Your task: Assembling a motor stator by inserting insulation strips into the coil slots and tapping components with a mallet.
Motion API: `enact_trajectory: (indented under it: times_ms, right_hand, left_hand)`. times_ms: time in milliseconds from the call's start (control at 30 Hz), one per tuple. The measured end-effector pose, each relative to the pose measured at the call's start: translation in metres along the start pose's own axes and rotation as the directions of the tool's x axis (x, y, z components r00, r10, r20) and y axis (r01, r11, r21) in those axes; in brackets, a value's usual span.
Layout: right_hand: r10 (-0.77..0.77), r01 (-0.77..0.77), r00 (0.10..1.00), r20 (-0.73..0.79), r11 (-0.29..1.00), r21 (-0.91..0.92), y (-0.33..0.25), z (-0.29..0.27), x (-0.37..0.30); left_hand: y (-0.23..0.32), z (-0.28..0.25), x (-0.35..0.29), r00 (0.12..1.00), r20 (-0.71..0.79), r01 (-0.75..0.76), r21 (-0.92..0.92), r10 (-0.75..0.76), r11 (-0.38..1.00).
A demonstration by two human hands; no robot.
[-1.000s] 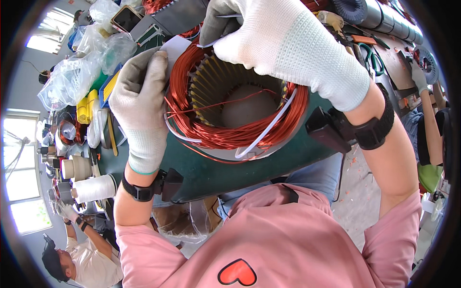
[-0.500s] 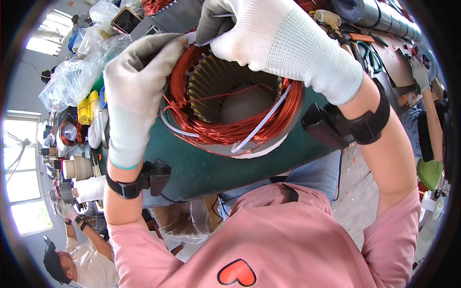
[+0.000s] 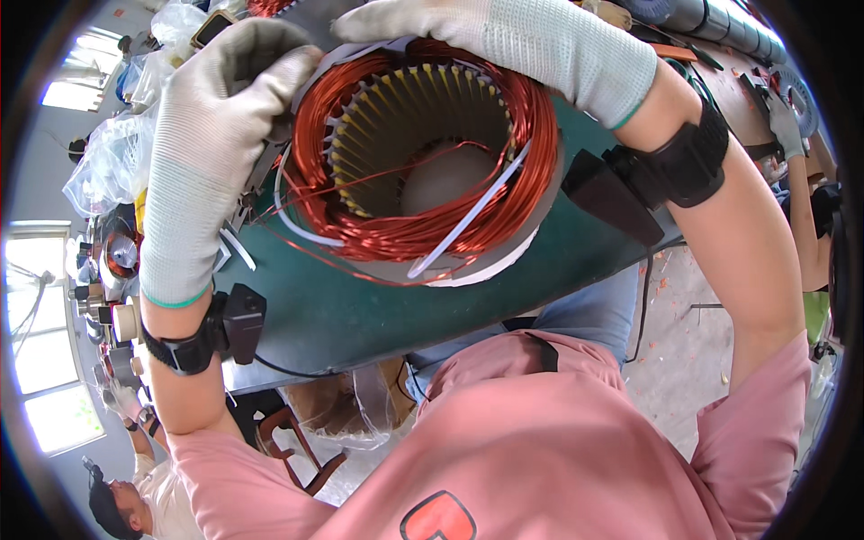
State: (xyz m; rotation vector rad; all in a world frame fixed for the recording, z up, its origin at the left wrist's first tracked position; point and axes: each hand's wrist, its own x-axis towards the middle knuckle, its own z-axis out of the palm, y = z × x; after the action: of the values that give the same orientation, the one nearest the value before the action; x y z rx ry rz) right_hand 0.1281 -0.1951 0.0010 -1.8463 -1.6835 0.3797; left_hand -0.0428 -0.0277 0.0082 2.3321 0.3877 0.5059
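While the motor stator (image 3: 423, 162) sits on the green table (image 3: 360, 315), with its copper coil (image 3: 504, 117) ringing the slotted core, the work at hand looks like tucking and dressing that coil at the stator's far rim. Both hands wear knit gloves. At the stator's left rim, the left hand (image 3: 216, 135) is curled over the coil, fingers pressing on the wire near the top; I cannot tell whether it pinches a strand. Along the stator's far rim, the right hand (image 3: 504, 40) lies flat, fingers stretched out across the winding. A white strip (image 3: 472, 211) crosses the stator's bore, and loose copper strands (image 3: 306, 243) trail from its near-left edge. To do this well, press evenly with the fingertips, keep stray strands from snagging, and steady the stator so that it does not slide.
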Motion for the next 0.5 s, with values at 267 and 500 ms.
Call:
enact_trajectory:
  times_ms: [267, 500]
  right_hand:
    - [-0.388, 0.38, 0.917, -0.089, 0.92, -0.098, 0.039, 0.01, 0.007]
    - [-0.667, 0.601, 0.744, -0.045, 0.697, -0.391, 0.034, 0.01, 0.014]
  left_hand:
    - [-0.017, -0.016, 0.03, 0.921, 0.386, 0.112, -0.159, -0.042, 0.981]
    - [-0.038, -0.01, 0.029, 0.889, 0.458, 0.161, -0.259, -0.026, 0.952]
